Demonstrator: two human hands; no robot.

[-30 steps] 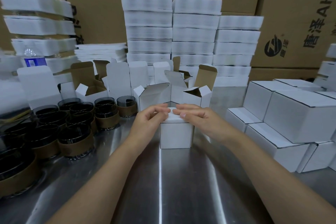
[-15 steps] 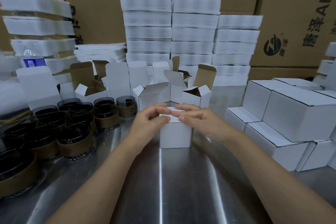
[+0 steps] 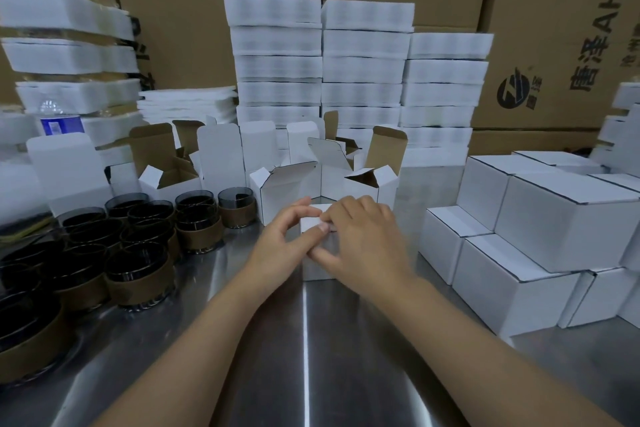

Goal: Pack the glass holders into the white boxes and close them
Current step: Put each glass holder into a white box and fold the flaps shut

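1. as the right hand [image 3: 363, 239] slides over the top, the box [image 3: 311, 218] at mid surface [image 3: 304, 340] looks shut, flap seemingly tucked, so this one's about done.
2. left hand [image 3: 280, 246]: wrist low, grip pinching the box's top left corner.
3. right hand: palm down, grip clasping the box's top and front.

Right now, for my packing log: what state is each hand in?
Left hand: fingers curled, pinching the top of the small white box.
Right hand: curled over the same box, gripping it.
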